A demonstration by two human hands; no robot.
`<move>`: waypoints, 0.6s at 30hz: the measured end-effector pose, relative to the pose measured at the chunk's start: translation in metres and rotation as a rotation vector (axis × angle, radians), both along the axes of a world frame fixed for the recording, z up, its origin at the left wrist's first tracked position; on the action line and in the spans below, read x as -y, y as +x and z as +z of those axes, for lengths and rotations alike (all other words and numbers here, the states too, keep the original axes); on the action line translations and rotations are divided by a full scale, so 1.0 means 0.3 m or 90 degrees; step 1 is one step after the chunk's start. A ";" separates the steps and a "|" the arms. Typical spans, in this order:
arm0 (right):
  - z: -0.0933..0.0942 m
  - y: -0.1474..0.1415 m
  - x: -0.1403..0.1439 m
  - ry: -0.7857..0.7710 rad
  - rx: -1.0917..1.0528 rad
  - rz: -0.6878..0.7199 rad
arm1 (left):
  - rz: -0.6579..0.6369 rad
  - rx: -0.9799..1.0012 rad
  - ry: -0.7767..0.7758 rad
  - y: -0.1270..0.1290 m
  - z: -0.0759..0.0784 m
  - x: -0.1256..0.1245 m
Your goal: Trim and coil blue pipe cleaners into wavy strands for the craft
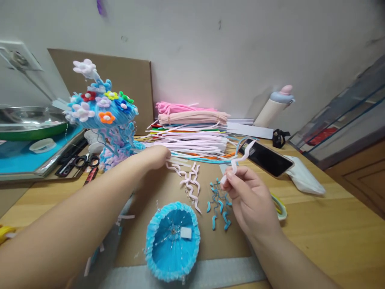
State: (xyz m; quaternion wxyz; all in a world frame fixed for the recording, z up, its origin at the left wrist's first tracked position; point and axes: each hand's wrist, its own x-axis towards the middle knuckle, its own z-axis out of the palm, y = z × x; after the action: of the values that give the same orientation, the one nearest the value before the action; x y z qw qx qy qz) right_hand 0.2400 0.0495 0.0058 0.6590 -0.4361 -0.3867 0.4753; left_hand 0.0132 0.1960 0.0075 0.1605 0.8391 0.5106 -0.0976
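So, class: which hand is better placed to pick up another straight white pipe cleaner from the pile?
Left. The left hand already rests at the edge of the pipe cleaner pile, while the right hand is pinching a wavy white pipe cleaner.

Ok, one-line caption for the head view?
Right hand pinches a wavy white pipe cleaner; left hand reaches into the pipe cleaner pile.

Left arm stretched far forward across the scene, left hand [158, 154] palm down, fingers curled. Right hand [251, 196] near right, raised, thumb and fingertips pinched together.
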 end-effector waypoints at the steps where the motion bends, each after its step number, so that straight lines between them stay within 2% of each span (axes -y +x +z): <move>1: 0.002 0.002 0.000 0.002 -0.001 0.002 | -0.001 -0.009 -0.027 -0.003 -0.002 0.008; 4: 0.008 0.004 0.002 0.003 0.002 0.008 | -0.017 -0.014 -0.116 -0.014 0.005 0.043; 7: 0.014 0.003 0.004 0.005 0.004 0.009 | -0.028 -0.008 -0.177 -0.017 0.040 0.064; 11: 0.015 0.004 0.004 0.011 -0.002 -0.007 | -0.002 0.008 -0.111 0.005 0.080 0.041; 14: 0.010 0.008 0.004 0.011 0.001 -0.007 | -0.006 0.025 -0.055 0.048 0.055 0.009; 18: 0.002 0.010 0.005 0.006 -0.001 0.007 | -0.030 0.048 -0.014 0.110 -0.026 -0.039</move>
State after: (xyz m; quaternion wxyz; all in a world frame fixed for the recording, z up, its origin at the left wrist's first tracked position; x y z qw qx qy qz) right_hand 0.2429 0.0480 0.0065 0.6586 -0.4305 -0.3911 0.4773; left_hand 0.0463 0.2077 -0.0002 0.1865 0.8521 0.4832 -0.0751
